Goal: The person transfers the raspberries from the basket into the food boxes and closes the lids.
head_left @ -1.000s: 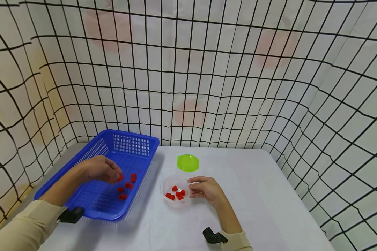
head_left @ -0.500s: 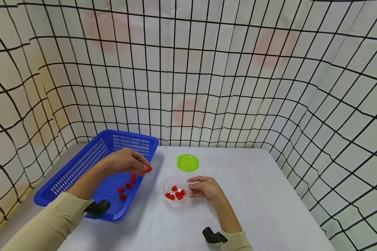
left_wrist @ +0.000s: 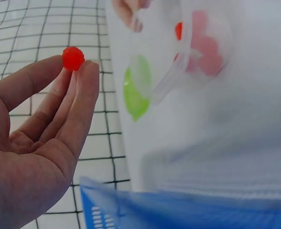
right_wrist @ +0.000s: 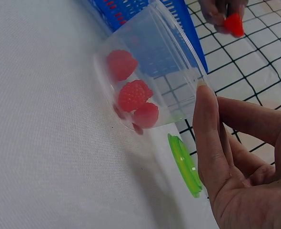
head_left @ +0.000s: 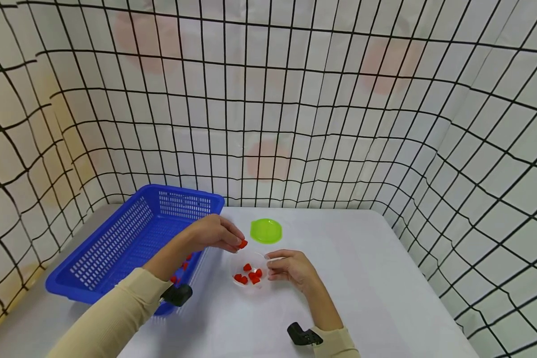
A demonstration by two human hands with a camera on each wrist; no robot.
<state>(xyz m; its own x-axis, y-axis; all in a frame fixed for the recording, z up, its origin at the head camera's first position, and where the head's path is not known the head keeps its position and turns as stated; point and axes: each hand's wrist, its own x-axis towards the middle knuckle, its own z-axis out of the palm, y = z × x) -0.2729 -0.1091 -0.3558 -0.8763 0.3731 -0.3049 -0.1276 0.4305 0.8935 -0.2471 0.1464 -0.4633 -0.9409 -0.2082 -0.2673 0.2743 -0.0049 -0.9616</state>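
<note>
Left side: a blue perforated basket (head_left: 116,236) stands on the white-covered table (head_left: 376,278). Several red raspberries (head_left: 185,265) lie along its right side, partly hidden by the person's left arm. The arm wears a beige sleeve (head_left: 116,318), with a small black device (head_left: 177,295) at the cuff.

The left hand (head_left: 212,232) extends past the basket's right rim. Its thumb and fingertips are closed together on a single raspberry (left_wrist: 73,58), which is held aloft. From above, this fruit appears just beyond the far rim of the clear bowl (right_wrist: 152,52); whether any of it overhangs the rim, I cannot tell.

Centre: the bowl rests on the table, transparent and uncovered. A small group of red berries (right_wrist: 134,95) lies at its bottom; an exact count is not possible through the plastic. Behind the bowl, a bright green lid (head_left: 266,231) lies on the table, apart from it.

Right side: the right hand (head_left: 293,271) grips the bowl at its right edge, digits clamped on the rim. A second black device (head_left: 304,334) sits near that cuff. A black grid (head_left: 313,124) over pale sheeting surrounds the table.
</note>
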